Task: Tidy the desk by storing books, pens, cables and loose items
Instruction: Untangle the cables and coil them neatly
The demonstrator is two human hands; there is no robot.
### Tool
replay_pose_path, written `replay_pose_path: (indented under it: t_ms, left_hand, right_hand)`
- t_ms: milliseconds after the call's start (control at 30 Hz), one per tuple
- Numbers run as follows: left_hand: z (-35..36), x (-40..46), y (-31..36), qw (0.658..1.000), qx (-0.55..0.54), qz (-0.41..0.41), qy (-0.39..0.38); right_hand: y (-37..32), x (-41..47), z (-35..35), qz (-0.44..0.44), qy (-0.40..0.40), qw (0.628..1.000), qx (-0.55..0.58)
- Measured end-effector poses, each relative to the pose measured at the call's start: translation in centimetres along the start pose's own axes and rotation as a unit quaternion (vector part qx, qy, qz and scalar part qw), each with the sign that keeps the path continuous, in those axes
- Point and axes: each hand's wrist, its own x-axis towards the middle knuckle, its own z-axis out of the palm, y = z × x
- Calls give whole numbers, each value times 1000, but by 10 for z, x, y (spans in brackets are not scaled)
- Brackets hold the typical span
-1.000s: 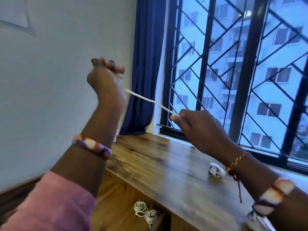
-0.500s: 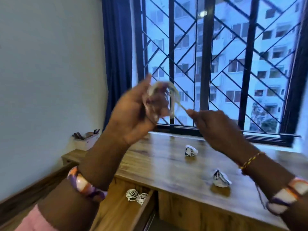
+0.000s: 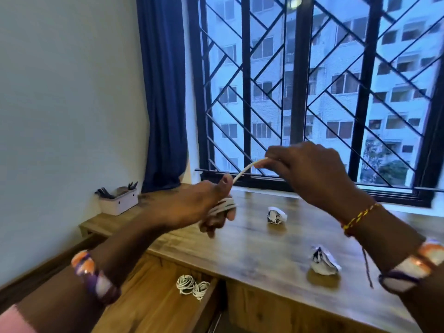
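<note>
**White cable being wound on the left hand, above the desk**

Your left hand is raised over the desk, thumb up, with several turns of the thin white cable wrapped around its curled fingers. From those turns the cable runs taut toward 1 o'clock to your right hand, which pinches the free end between thumb and fingertips. Both hands are clear of the desk surface.

Below the hands lies the long brown wooden desk, set against the window. Two crumpled black-and-white paper balls rest on it: the first paper ball at 3 o'clock from your left hand, the second paper ball at 5 o'clock from the first, nearer the front edge.

At 6 o'clock from your left hand, the open wooden drawer holds two small coiled white cable bundles, touching each other.

At 9 o'clock from your left hand, a white rectangular organiser box with dark items stands on a lower wooden ledge against the wall. Behind it hangs a dark blue curtain, beside the black-barred window.
</note>
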Motion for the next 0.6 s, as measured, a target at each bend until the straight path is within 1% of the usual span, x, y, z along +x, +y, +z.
replay_pose_path:
  t_ms: [33, 67, 100, 133, 167, 233, 267, 300, 400, 433, 500, 600]
  left_hand:
    - [1, 3, 8, 996, -81, 34, -27]
    - [-3, 9, 14, 984, -158, 79, -23]
    - [-6, 17, 20, 966, -229, 119, 8]
    - [-13, 30, 22, 943, -290, 148, 65]
    - [-20, 45, 19, 923, -323, 162, 135]
    - [-32, 74, 9, 901, -301, 153, 273]
    - [-35, 85, 3, 897, -276, 139, 316]
    - [-39, 96, -5, 894, -260, 126, 342]
    - [-49, 121, -26, 885, -243, 96, 386]
    - [-52, 129, -32, 879, -261, 94, 389]
    - [-62, 146, -42, 852, -352, 95, 375]
    - [-76, 163, -57, 786, -508, 80, 343]
  right_hand:
    - [6, 6, 7, 9, -1, 1000, 5]
    - [7, 12, 17, 7, -9, 1000, 11]
    - [2, 15, 26, -1, -25, 999, 24]
    - [-7, 20, 38, -13, -43, 998, 33]
    - [-17, 24, 48, -30, -57, 997, 38]
    - [-32, 33, 64, -77, -58, 995, 16]
    - [-35, 39, 68, -94, -51, 994, -10]
    - [-34, 47, 73, -102, -42, 993, -38]
    - [-24, 67, 89, -89, -9, 989, -116]
    - [-19, 72, 95, -68, 11, 991, -114]
    - [-9, 85, 112, -66, 46, 992, -98]
    - [4, 99, 126, -66, 113, 990, -52]
